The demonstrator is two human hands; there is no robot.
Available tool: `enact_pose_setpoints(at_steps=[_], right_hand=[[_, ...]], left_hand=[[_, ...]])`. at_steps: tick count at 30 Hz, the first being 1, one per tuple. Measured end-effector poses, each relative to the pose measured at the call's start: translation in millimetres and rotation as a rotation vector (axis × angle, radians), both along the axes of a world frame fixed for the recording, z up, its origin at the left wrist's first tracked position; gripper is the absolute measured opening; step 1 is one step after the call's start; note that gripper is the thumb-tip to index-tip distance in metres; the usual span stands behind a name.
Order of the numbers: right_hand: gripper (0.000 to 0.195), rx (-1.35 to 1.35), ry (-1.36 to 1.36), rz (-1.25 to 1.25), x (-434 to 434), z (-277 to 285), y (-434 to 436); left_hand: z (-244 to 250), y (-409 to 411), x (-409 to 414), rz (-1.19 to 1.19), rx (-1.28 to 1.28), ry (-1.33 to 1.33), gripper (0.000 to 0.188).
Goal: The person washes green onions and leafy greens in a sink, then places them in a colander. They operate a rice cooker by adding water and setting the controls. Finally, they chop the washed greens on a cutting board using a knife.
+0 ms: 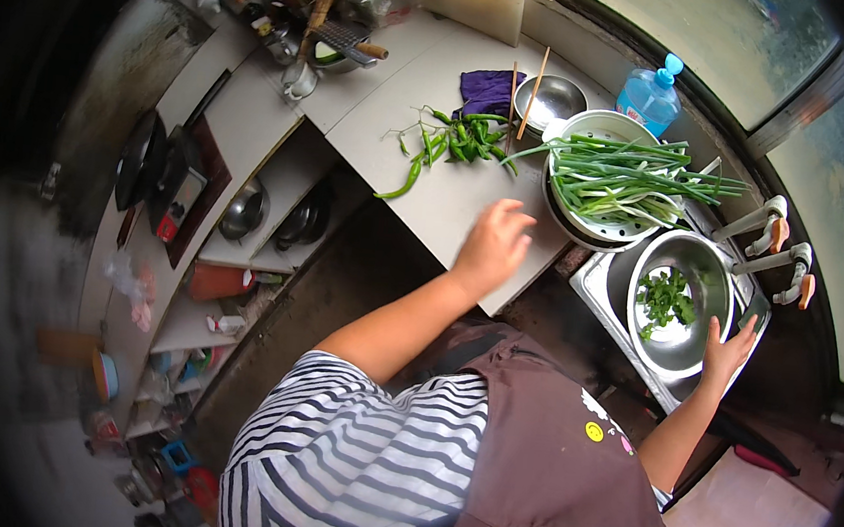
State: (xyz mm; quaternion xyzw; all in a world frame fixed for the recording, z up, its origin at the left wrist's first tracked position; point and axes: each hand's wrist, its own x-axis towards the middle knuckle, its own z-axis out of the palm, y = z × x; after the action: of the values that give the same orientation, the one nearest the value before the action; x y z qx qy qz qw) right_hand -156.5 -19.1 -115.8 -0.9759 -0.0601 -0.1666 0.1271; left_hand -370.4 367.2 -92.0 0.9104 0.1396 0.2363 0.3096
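My left hand [495, 241] hovers by the front edge of the tiled counter [372, 146], fingers loosely curled and apart, with nothing in it. Several green chili peppers [463, 139] lie just beyond it. My right hand [730, 351] is at the right rim of a stainless steel basin [718, 289], thumb and fingers spread; whether it touches the rim is hard to tell. Leafy green herbs [666, 298] lie in the bottom of this basin. Green onions [625, 176] rest across a white colander [596, 124] on the counter, between the two hands and farther back.
The basin sits at a steel sink [600, 294], beside two taps [764, 226]. Behind the colander are a blue pump bottle [649, 99] and a steel bowl [553, 98]. Chopsticks [533, 92] lean near a purple cloth [486, 90]. A grater [340, 36] lies among utensils far left.
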Motion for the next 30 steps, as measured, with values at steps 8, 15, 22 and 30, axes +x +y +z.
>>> enact_pose_setpoints(at_steps=[8,15,22,30], right_hand=[[0.039,0.113,0.656,0.207,-120,32,189],[0.039,-0.056,0.719,0.794,-169,30,351],[0.037,-0.048,0.611,0.813,-158,15,379],[0.065,-0.049,0.426,0.808,-146,-28,473]], left_hand=[[-88,181,-29,0.527,0.068,0.636,0.048],[-101,234,-39,0.298,-0.154,0.624,0.023],[-51,270,-7,0.229,-0.199,0.490,0.023],[-133,313,56,0.139,-0.005,0.429,0.041]])
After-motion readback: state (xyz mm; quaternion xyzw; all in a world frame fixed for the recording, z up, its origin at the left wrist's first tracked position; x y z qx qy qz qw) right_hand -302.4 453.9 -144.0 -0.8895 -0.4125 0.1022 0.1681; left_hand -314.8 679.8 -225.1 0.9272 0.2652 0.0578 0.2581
